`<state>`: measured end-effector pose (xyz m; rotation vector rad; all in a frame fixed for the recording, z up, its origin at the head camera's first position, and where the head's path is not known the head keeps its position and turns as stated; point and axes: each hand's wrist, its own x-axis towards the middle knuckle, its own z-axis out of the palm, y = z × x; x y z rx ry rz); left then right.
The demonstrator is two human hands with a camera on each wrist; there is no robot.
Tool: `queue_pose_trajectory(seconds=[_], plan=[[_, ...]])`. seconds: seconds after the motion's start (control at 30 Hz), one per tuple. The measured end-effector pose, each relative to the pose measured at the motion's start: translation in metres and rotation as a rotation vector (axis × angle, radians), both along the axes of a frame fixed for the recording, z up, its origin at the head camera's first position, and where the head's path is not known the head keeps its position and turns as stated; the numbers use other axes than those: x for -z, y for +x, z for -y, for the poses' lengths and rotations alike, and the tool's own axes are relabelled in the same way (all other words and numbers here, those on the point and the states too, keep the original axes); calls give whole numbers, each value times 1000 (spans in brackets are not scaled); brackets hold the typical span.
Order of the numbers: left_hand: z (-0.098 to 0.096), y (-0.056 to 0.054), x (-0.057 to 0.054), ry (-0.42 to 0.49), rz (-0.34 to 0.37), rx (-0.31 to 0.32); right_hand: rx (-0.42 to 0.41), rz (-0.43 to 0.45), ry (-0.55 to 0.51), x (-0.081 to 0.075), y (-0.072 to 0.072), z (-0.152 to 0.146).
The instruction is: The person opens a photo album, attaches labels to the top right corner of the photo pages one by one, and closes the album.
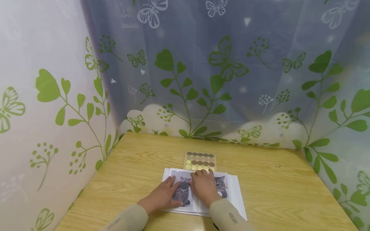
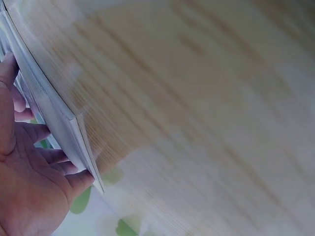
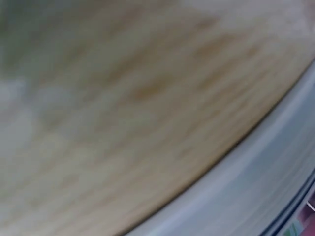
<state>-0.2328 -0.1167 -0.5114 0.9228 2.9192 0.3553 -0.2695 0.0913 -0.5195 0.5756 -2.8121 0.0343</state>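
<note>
A photo album lies spread on the table, with a grey cat photo on its left page and another cat photo on the right page. My left hand rests flat on the left page, fingers spread along the cat photo; the left wrist view catches its palm and fingertips against the album's edge. Across the middle fold lies my right hand, its bent fingers at the far edge of the pages. Its thumb is hidden, and I cannot tell whether it pinches a page.
Just beyond the album is a board with rows of round, coin-like pieces in brown and yellow-green. The wooden table reaches back to curtains printed with leaves and butterflies, which hang at the back and both sides.
</note>
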Motion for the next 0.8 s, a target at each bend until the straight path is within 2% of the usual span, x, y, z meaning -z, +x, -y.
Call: queue_pose_trajectory(seconds=[0.4, 0.6, 0.8], plan=[[1, 0, -1, 1, 8, 0, -56, 137, 33, -1, 15, -6], [2, 0, 0, 11, 4, 7, -73, 214, 26, 0, 17, -10], [2, 1, 0, 18, -1, 16, -80, 237, 22, -1, 16, -11]])
